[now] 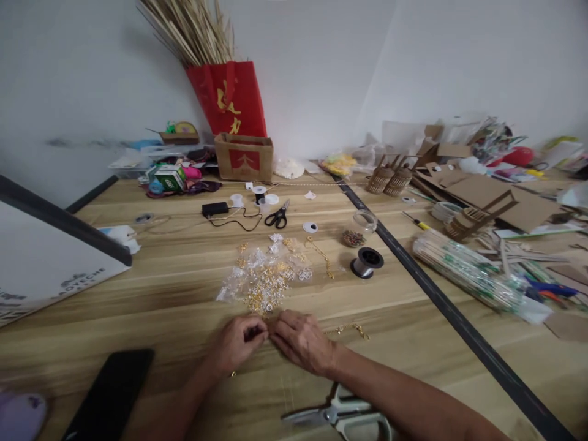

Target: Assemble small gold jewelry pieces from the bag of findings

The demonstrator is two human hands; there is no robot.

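My left hand (241, 344) is closed in a pinch, thumb against fingers, low over the wooden table. Right beside it, my right hand (301, 340) has its fingers bent and pressed together, the tips meeting those of the left. Whatever lies between the fingertips is hidden. A gold chain (351, 329) runs out on the table from behind my right hand, and a small gold piece (233, 373) shows by my left wrist. Just beyond the fingers lies a heap of gold and silver charms (266, 288), partly on clear plastic bags (234, 278).
Large pale-handled scissors (337, 413) lie under my right forearm, and a black phone (110, 395) is at lower left. Farther back are a second gold chain (324, 257), a wire spool (366, 263), a bead jar (353, 237) and black scissors (278, 215). Bundled sticks (468, 269) lie right.
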